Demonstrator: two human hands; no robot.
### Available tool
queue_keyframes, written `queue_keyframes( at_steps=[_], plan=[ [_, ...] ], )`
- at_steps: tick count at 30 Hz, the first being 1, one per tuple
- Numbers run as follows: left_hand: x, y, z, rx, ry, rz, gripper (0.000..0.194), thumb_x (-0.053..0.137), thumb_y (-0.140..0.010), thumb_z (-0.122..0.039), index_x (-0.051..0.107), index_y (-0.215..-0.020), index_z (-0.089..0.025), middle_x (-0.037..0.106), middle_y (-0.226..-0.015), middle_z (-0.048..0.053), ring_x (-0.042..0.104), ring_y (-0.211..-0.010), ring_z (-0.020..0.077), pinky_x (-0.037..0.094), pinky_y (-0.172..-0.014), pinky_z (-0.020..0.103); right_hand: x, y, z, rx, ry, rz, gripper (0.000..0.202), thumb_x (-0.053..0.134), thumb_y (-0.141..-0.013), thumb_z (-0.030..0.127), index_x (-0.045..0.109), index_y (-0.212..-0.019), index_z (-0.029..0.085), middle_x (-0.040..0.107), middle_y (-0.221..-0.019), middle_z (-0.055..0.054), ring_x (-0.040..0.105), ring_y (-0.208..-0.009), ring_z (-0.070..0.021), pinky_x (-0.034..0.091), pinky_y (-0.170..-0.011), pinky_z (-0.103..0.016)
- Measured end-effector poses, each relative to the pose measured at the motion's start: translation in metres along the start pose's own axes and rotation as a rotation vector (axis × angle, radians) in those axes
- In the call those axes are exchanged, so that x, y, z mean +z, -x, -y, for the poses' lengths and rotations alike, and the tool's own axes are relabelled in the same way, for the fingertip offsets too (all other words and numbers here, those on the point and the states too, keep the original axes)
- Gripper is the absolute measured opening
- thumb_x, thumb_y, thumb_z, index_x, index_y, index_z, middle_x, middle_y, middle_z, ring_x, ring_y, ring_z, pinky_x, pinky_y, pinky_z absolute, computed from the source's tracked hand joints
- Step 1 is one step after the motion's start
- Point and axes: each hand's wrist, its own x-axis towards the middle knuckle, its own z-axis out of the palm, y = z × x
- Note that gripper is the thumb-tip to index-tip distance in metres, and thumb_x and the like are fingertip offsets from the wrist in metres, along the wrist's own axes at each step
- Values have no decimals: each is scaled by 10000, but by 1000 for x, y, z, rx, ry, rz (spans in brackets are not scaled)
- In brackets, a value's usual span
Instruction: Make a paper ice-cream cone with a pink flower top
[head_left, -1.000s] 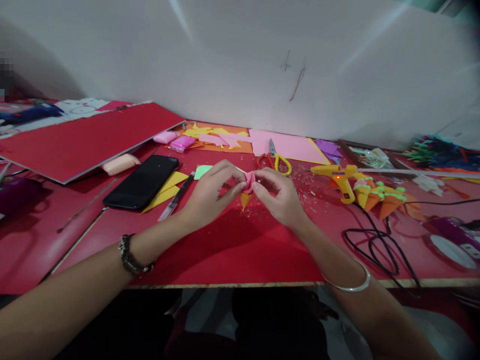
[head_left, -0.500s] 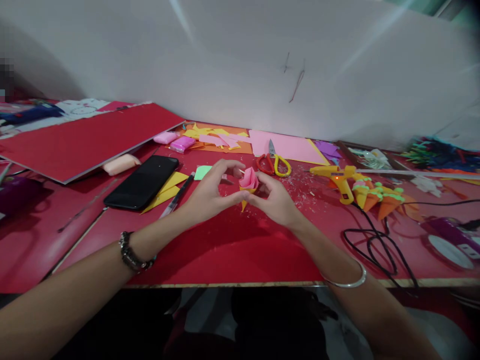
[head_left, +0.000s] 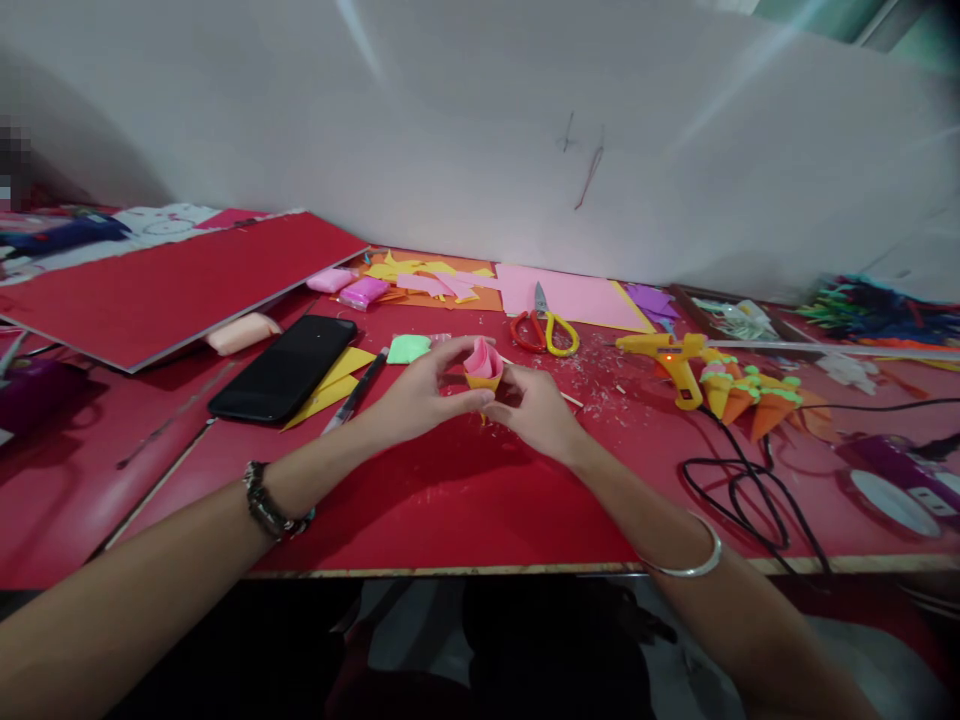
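A small yellow paper cone (head_left: 482, 383) with rolled pink paper (head_left: 484, 358) standing out of its top is held upright between my two hands. My left hand (head_left: 429, 386) grips it from the left, thumb at the front of the cone. From the right, the fingers of my right hand (head_left: 538, 405) close on the cone's side and lower part. A thin pale stick (head_left: 572, 399) shows behind my right hand; whether it is held or lies on the table I cannot tell. Just beyond my hands lie scissors (head_left: 546, 322) with one red and one yellow handle.
On the left are a black phone (head_left: 285, 367), yellow paper pieces (head_left: 334, 378), a pen (head_left: 358, 390) and a green packet (head_left: 409, 349). On the right, a yellow glue gun (head_left: 670, 360) with a lit light trails its black cord (head_left: 739, 480) beside orange paper cones (head_left: 772, 402).
The paper cone has moved slightly left and now leans less, its pink top turned more towards me. My right hand has shifted left and down, and the pale stick shows behind it.
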Motion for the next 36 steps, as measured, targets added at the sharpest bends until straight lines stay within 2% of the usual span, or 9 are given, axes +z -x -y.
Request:
queue_keyframes(
  at_steps=[5, 9, 16, 20, 23, 27, 31, 33, 36],
  plan=[
    [-3, -2, -2, 59, -69, 49, 169, 564, -745, -258, 572, -879, -154, 574, -926, 68, 526, -887, 168, 424, -817, 328, 1, 1, 6, -118, 131, -45, 180, 528, -748, 253, 586, -880, 145, 612, -843, -54, 532, -690, -123, 426, -625, -247],
    [-6, -2, -5, 113, -94, 59, 164, 580, -732, -249, 587, -864, -152, 565, -939, 71, 508, -918, 179, 390, -854, 341, 0, 1, 5, -121, 191, -48, 162, 526, -742, 262, 582, -808, 125, 588, -734, -33, 495, -610, -101, 393, -572, -222],
    [6, 2, -9, -68, 160, 95, 366, 611, -694, -260, 528, -1036, -159, 569, -1004, 75, 545, -915, 189, 454, -781, 313, 2, 0, 1, -157, 165, 84, 177, 527, -745, 262, 607, -835, 134, 626, -778, -37, 544, -664, -127, 408, -613, -238],
    [9, 1, -12, -49, 182, 106, 199, 578, -719, -251, 591, -883, -139, 590, -967, 87, 554, -895, 190, 461, -763, 309, 6, 1, 1, -154, 196, 80, 224, 537, -738, 258, 604, -921, 148, 635, -848, -46, 573, -754, -157, 431, -648, -257],
    [8, 0, -14, -21, 200, 121, 120, 584, -714, -238, 599, -775, -136, 586, -956, 88, 557, -872, 182, 461, -747, 296, 8, 1, -1, -159, 146, 92, 297, 541, -740, 263, 568, -1016, 157, 625, -928, -56, 575, -831, -176, 448, -690, -279],
    [9, 2, -14, -54, 246, 108, 244, 632, -665, -211, 554, -889, -152, 581, -906, 58, 564, -812, 164, 465, -707, 283, 10, 0, -3, -195, -5, 213, 150, 517, -757, 208, 593, -873, 151, 622, -919, -52, 575, -836, -165, 460, -732, -292],
    [10, 3, -14, -37, 225, 124, 99, 593, -700, -210, 531, -722, -137, 547, -911, 60, 539, -814, 151, 459, -708, 277, 13, 1, -3, -117, -104, 221, 219, 545, -726, 169, 545, -943, 139, 596, -983, -65, 559, -891, -166, 468, -755, -291],
    [10, 3, -15, -41, 222, 138, 111, 576, -716, -213, 515, -671, -132, 533, -920, 59, 534, -781, 133, 461, -686, 266, 12, 1, -2, -118, -118, 223, 230, 546, -726, 166, 537, -954, 139, 586, -1003, -67, 550, -919, -167, 459, -781, -290],
    [10, 3, -14, -43, 252, 122, 134, 612, -683, -197, 513, -757, -146, 534, -888, 37, 536, -754, 120, 461, -653, 241, 10, 1, -2, -99, -68, 249, 139, 541, -736, 196, 564, -861, 138, 609, -918, -59, 562, -863, -163, 458, -761, -286]
  ],
)
